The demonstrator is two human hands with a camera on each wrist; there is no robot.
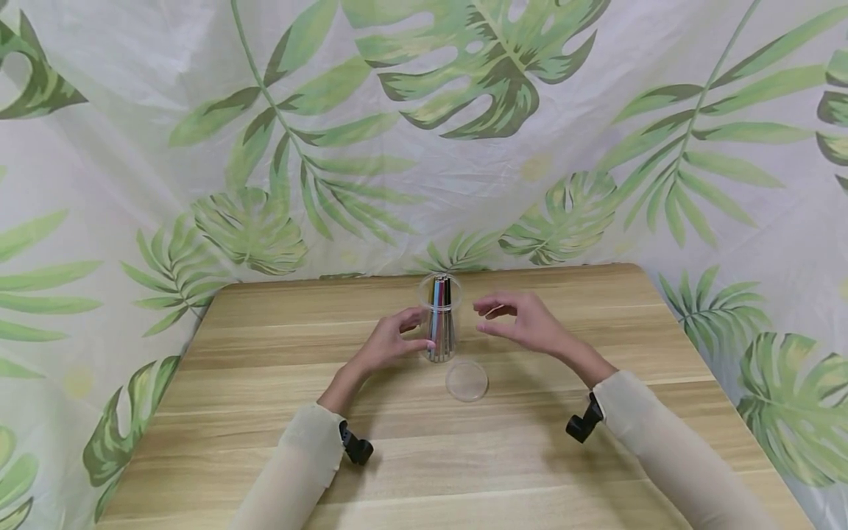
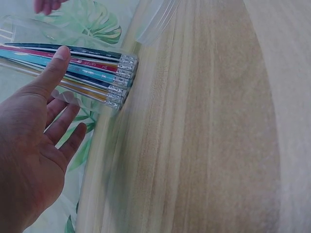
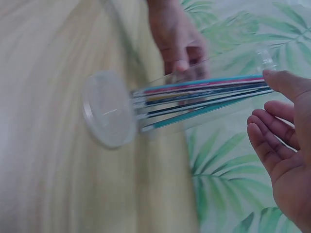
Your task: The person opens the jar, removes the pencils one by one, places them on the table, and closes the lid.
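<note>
A clear plastic cylinder (image 1: 454, 341) stands upright on the table, with several coloured pencils (image 1: 440, 300) inside it. My left hand (image 1: 389, 341) holds its left side, thumb in front and fingers behind. In the left wrist view, metal-banded pencil ends (image 2: 121, 77) sit at the cylinder's base. My right hand (image 1: 526, 322) hovers just right of the cylinder's upper part, apart from it, its fingers loosely bent with nothing between them. On the table in front of the cylinder lies a round clear lid (image 1: 467, 381), also seen blurred in the right wrist view (image 3: 109, 109).
The wood-grain table (image 1: 265, 456) ends in a back edge a little behind the cylinder. Beyond it hangs a pale leaf-print cloth (image 1: 424, 184), which also shows at both sides. A small black device (image 1: 358, 445) is strapped at each wrist.
</note>
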